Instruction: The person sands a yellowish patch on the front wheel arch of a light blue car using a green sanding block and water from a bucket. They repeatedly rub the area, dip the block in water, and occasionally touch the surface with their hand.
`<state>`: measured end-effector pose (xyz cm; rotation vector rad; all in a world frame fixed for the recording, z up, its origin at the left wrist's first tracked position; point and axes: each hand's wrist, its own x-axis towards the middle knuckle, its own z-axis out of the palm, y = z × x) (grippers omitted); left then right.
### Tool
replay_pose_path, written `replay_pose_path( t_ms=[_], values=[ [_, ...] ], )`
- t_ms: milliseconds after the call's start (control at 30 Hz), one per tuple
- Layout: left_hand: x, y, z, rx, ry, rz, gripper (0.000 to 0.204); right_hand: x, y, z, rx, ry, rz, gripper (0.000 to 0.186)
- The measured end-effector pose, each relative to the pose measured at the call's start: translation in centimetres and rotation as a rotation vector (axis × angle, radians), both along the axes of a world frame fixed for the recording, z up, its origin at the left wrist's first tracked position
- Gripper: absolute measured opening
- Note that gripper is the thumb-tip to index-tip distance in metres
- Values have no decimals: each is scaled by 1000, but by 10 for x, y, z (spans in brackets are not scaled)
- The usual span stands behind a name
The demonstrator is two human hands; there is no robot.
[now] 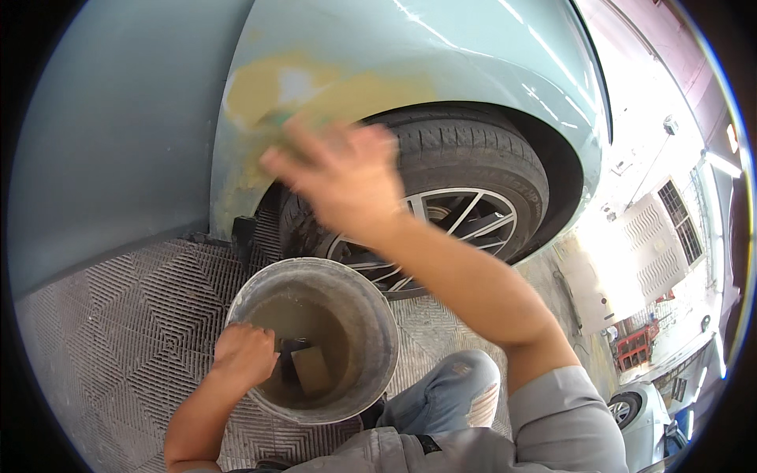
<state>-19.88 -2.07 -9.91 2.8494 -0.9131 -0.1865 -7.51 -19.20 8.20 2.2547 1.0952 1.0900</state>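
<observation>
I take the bucket as the middle of a clock, with twelve toward the car. At ten o'clock is the grey car door (118, 142), and below it, at nine, the ribbed floor tiles (126, 299). The left hand (246, 355) is at the bucket's nine o'clock edge, its fingers curled. I cannot tell if they grip the rim or something else.

At twelve, on the pale green front fender (473, 55), is a mustard-coloured filler patch (256, 94). The fender looks stiff and fixed, so it needs no holding, only even pressure from a flat palm; its curved surface may be slippery if wet.

The round bucket (374, 347) stands below, with murky liquid inside. I judge it heavy and easy to spill; the stiff rim is the good place to hold, with both sides level. Inside, near six o'clock, is a tan rectangular block (313, 370). It is probably light and slippery, better taken by its long edges.

The right hand (347, 177), blurred, is just past twelve, before the patch's lower part. Its fingers look spread; whether they hold something, I cannot tell. The jeans knee (461, 378) is at four, and the tyre (473, 150) at one.
</observation>
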Motion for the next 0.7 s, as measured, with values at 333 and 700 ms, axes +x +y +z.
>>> replay_pose_path(
  t_ms=[333,700],
  values=[
    [2,-5,-3,36,45,24,33,10,-25,7,317,-165,86,50],
    [0,-4,-1,24,24,19,30,3,-69,64,445,-425,111,50]
  ],
)
